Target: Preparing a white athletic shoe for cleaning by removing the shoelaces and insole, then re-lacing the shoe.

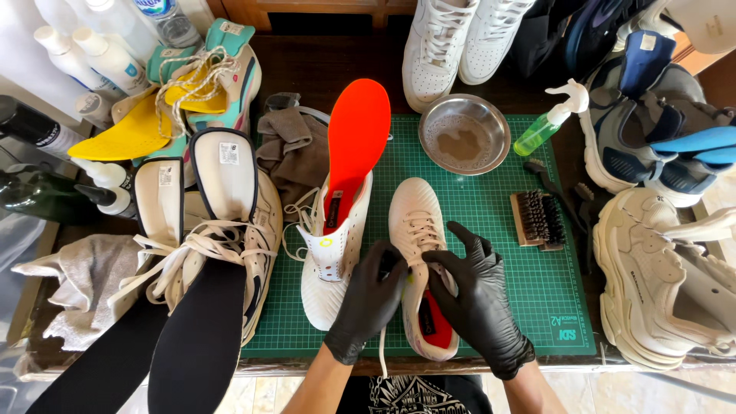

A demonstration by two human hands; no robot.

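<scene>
Left hand (373, 295) (black glove) pinches lace at shoe (420, 261) collar | right hand (474, 295) grips shoe's tongue and side | shoe lies on green mat (537, 291), near edge | second shoe (333, 253), orange insole (354, 146) protruding, just left | bowl (464, 134) beyond | brush (539, 220) right.

We see a green cutting mat (498, 222) w/ a steel bowl (464, 133), green spray bottle (546, 126) & brush (538, 220). Orange insole (355, 146) sticks out of a white shoe (331, 264) at centre; grey rag (291, 153) just left; black insoles (192, 337) lower left.
</scene>
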